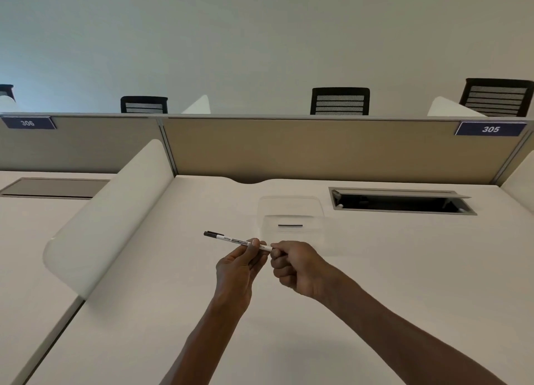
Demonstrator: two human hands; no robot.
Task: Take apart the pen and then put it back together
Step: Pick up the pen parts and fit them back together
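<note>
A slim white pen with a black cap and clip at its left end is held level above the white desk. My left hand pinches the barrel near its middle between thumb and fingertips. My right hand is curled into a fist around the pen's right end, which is hidden inside the fingers. The two hands nearly touch. The pen looks whole, with its cap on.
A clear plastic tray sits on the desk just beyond the hands. An open cable hatch is at the back right. A white curved divider stands to the left, a tan partition behind.
</note>
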